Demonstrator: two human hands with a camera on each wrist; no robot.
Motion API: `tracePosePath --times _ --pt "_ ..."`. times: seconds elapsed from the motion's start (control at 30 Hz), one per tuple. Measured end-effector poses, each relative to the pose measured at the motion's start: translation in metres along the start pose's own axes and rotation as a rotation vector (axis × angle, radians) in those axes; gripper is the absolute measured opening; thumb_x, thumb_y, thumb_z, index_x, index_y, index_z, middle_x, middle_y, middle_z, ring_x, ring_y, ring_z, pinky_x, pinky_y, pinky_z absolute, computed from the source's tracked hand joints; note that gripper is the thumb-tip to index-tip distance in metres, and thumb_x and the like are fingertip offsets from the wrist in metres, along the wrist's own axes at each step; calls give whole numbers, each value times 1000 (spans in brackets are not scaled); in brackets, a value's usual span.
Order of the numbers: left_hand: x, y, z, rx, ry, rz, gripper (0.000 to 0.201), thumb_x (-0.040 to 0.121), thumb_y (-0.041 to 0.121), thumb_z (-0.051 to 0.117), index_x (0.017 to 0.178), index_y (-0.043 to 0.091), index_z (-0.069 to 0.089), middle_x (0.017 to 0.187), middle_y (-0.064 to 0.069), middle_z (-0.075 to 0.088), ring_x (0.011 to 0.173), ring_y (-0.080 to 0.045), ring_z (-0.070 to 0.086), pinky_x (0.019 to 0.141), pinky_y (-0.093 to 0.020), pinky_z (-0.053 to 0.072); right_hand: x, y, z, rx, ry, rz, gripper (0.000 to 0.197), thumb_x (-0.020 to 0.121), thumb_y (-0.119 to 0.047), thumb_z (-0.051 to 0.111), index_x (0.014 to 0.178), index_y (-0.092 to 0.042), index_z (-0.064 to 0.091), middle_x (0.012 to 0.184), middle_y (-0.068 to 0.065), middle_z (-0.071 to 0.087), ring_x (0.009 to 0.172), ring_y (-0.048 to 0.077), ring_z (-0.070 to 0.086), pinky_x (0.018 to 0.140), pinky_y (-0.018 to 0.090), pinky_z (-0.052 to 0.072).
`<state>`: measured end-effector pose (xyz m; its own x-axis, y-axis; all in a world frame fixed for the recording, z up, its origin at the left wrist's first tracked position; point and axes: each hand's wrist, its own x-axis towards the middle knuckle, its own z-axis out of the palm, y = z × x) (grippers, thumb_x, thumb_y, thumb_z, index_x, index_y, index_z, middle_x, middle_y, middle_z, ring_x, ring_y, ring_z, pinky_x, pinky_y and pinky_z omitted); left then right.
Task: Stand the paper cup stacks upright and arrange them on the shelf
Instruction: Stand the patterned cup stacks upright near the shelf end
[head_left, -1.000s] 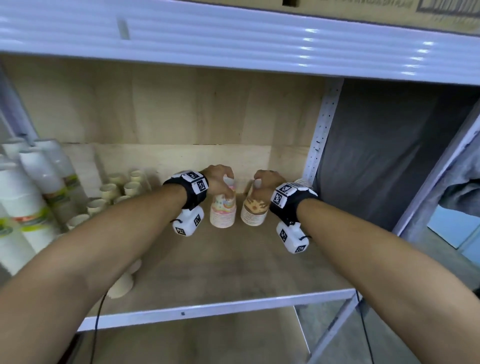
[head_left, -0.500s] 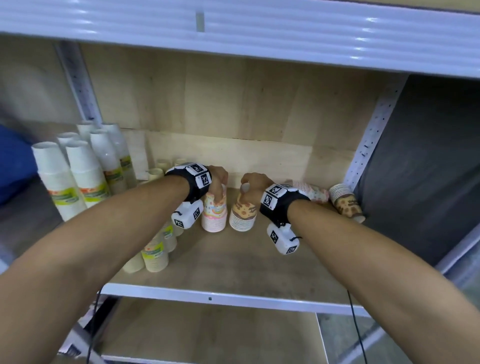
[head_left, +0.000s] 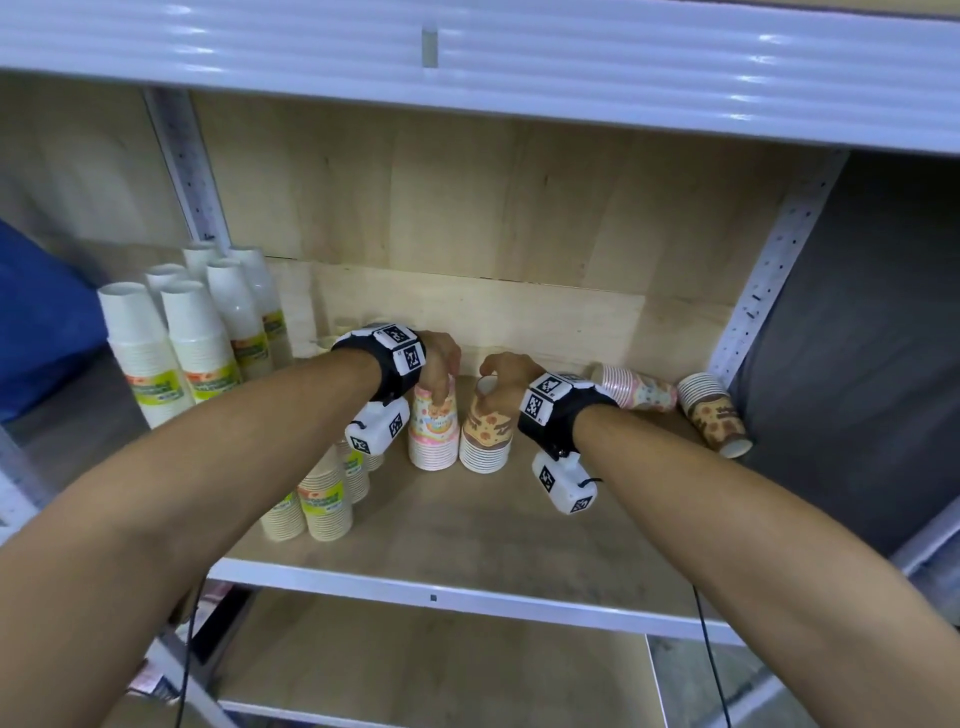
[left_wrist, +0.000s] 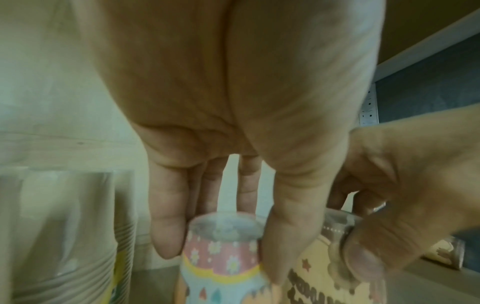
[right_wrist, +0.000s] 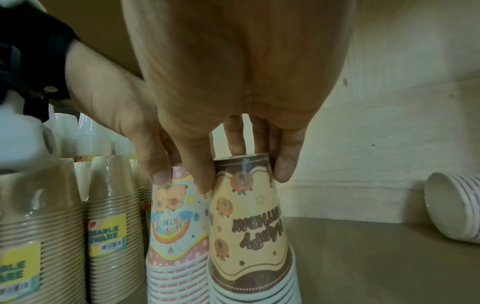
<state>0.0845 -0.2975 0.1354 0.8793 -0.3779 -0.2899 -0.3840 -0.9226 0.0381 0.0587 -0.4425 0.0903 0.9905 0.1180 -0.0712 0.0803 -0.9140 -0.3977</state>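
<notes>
Two stacks of printed birthday cups stand mouth-down, side by side, mid-shelf. My left hand (head_left: 441, 364) grips the top of the pink-and-blue stack (head_left: 434, 431) (left_wrist: 223, 257) (right_wrist: 176, 226) from above. My right hand (head_left: 501, 374) (right_wrist: 233, 164) grips the top of the yellow-and-brown stack (head_left: 485, 441) (right_wrist: 249, 226) the same way. The two stacks touch. Further right, a pink stack (head_left: 631, 387) and a brown stack (head_left: 714, 413) lie on their sides against the back wall and the right post.
Beige cup stacks with yellow labels (head_left: 324, 506) (right_wrist: 109, 236) stand mouth-down left of the held pair. Taller white stacks (head_left: 197, 338) stand in the neighbouring bay. The shelf's front rail (head_left: 431, 597) is white metal; bare wood lies in front of my hands.
The head view has swung and tilted, so the left bay and the lying stacks show more. Both hands stay on the tops of the same two upright stacks.
</notes>
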Motion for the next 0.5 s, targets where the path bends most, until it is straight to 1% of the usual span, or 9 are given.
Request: tracePosePath --times 0.07,0.1,0.13,0.17,0.23,0.27,0.33,0.4,0.5 --pt "3 0 -5 -28 7 10 54 82 8 74 133 6 54 137 -8 51 102 -22 56 51 -18 43 -1 0 -3 0 -2 -12 58 77 -28 75 129 -12 54 133 8 54 117 27 55 93 33 49" --pt "4 1 -8 -51 11 14 52 83 6 73 132 6 55 136 -8 51 99 -20 54 48 -16 41 -1 0 -5 2 0 -13 62 78 -29 75 133 -13 52 136 8 52 121 26 54 96 33 48" --pt "5 2 -11 -69 28 16 50 84 6 72 131 7 55 136 -8 50 99 -20 53 49 -15 41 -2 1 -7 4 0 -13 66 78 -30 75 136 -14 49 138 7 50 124 26 52 99 33 46" --pt "6 2 -14 -78 52 11 50 83 8 73 130 10 57 134 -6 50 101 -21 53 54 -16 42 -3 3 -10 9 -6 -6 69 78 -30 76 139 -14 46 140 6 49 126 25 50 99 31 45" --pt "8 6 -19 -85 90 -4 48 79 15 76 124 16 59 129 -2 51 99 -20 54 68 -22 45 -5 10 -16 23 -24 13 73 77 -29 77 141 -16 43 140 6 49 125 24 50 94 29 43" --pt "9 8 -21 -93 111 -3 46 79 17 75 122 18 59 127 -1 52 99 -19 54 72 -24 45 -6 14 -19 24 -26 24 74 76 -30 78 140 -17 43 139 6 49 124 24 51 91 28 43" --pt "14 15 -25 -100 146 18 42 82 19 72 122 19 60 128 -1 50 106 -21 54 75 -25 43 -9 24 -26 13 -8 55 72 77 -33 77 139 -18 44 138 6 49 123 25 51 92 29 43" --pt "22 24 -29 -102 167 50 42 84 21 72 123 18 59 132 -2 49 114 -23 52 79 -27 42 -10 36 -34 -18 7 96 72 78 -31 76 140 -17 43 140 6 48 125 25 50 95 31 44" --pt "34 42 -33 -113 179 101 42 84 25 73 123 18 59 134 -3 49 115 -23 51 81 -28 41 -13 59 -46 -77 43 163 68 82 -23 73 142 -15 42 141 7 47 125 25 50 93 29 44"
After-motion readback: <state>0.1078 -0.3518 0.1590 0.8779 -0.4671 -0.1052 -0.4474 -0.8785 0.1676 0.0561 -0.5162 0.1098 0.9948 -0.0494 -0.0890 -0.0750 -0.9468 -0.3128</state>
